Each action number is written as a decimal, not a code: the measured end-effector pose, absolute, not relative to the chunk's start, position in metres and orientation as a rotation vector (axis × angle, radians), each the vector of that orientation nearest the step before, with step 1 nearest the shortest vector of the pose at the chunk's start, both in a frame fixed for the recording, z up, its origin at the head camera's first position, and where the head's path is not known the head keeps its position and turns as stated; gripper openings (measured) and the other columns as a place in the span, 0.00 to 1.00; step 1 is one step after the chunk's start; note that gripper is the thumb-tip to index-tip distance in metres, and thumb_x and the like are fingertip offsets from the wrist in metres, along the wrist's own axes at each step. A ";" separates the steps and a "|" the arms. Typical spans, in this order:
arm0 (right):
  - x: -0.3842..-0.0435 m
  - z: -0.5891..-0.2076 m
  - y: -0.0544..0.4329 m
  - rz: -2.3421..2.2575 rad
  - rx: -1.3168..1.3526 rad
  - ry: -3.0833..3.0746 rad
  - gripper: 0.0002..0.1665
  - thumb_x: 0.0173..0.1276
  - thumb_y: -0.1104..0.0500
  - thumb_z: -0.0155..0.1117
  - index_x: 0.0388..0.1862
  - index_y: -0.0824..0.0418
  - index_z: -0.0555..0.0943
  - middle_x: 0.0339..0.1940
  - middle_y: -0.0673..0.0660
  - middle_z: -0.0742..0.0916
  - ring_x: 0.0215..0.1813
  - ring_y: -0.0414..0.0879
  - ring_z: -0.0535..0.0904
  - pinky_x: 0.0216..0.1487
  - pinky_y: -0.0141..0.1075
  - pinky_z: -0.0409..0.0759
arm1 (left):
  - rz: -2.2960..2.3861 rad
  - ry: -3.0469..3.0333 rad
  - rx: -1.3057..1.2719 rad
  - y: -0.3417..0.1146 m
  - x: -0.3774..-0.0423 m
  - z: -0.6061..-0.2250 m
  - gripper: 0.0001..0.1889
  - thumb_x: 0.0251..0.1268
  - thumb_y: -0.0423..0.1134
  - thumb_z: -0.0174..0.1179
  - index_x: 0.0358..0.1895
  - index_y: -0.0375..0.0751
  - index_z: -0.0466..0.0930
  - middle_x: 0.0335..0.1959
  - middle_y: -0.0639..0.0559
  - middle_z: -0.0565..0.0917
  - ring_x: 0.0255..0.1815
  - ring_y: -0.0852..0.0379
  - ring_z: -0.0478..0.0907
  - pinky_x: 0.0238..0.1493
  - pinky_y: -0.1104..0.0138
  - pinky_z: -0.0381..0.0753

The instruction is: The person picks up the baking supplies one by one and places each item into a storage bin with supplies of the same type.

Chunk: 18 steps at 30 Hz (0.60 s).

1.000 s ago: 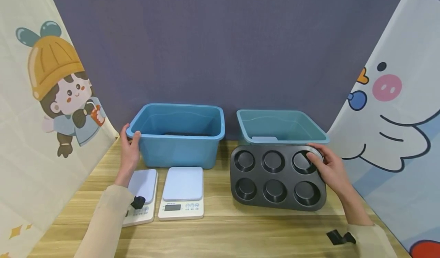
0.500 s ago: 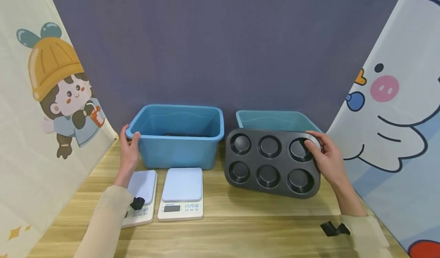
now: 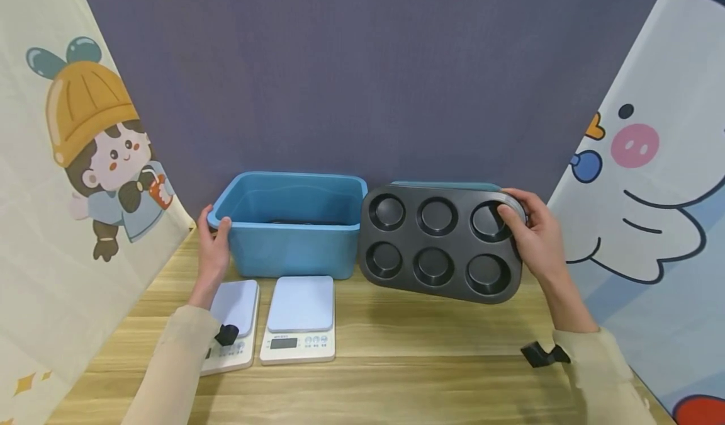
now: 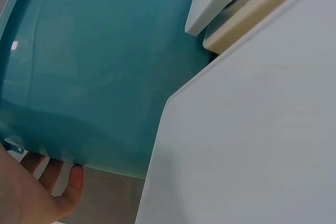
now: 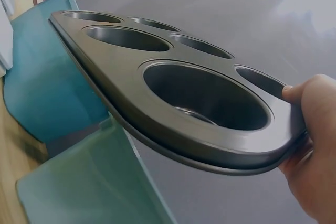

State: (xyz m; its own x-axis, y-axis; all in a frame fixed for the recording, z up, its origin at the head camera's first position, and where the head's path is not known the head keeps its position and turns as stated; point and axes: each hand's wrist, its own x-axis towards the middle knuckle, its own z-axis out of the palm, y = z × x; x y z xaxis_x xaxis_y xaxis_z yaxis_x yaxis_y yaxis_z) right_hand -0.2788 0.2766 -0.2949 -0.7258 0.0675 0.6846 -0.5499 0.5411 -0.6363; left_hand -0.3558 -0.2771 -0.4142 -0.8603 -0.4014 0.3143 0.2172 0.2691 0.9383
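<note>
A dark six-cup muffin tin point(image 3: 410, 239) is held up in the air in front of the right-hand bin, its cups facing the head camera. My right hand point(image 3: 535, 239) grips its right corner, thumb on the top face by a cup and fingers behind. In the right wrist view a second rim shows under the tin's edge point(image 5: 121, 66). My left hand point(image 3: 214, 252) holds the left front corner of the blue plastic bin point(image 3: 291, 252), thumb outside and fingers along the rim. Something dark lies inside that bin. The teal bin point(image 3: 447, 186) is mostly hidden behind the tin.
Two white kitchen scales point(image 3: 301, 305) stand side by side on the wooden table point(image 3: 396, 387) before the blue bin; my left sleeve overlaps the left scale point(image 3: 235, 305). A dark cloth point(image 3: 362, 79) hangs behind the bins, with cartoon-printed cloths at both sides.
My right hand has raised the muffin tin and shifted it slightly left, so it now covers most of the teal bin. The left hand has stayed on the blue bin.
</note>
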 end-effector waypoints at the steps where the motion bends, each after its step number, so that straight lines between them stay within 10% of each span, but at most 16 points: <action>1: -0.280 -0.291 0.275 1.186 0.396 -2.103 0.21 0.72 0.60 0.62 0.63 0.62 0.77 0.37 0.37 0.83 0.31 0.32 0.78 0.27 0.23 0.76 | -1.633 -2.043 0.165 -0.277 -0.356 -0.414 0.33 0.78 0.59 0.42 0.80 0.57 0.45 0.75 0.41 0.60 0.63 0.48 0.62 0.65 0.51 0.62; 18: -0.292 -0.252 0.225 1.311 0.556 -1.981 0.20 0.72 0.63 0.62 0.61 0.67 0.78 0.38 0.42 0.84 0.33 0.37 0.79 0.31 0.24 0.78 | -1.634 -2.038 0.150 -0.278 -0.358 -0.415 0.33 0.78 0.57 0.43 0.80 0.56 0.45 0.75 0.42 0.59 0.61 0.48 0.62 0.64 0.53 0.62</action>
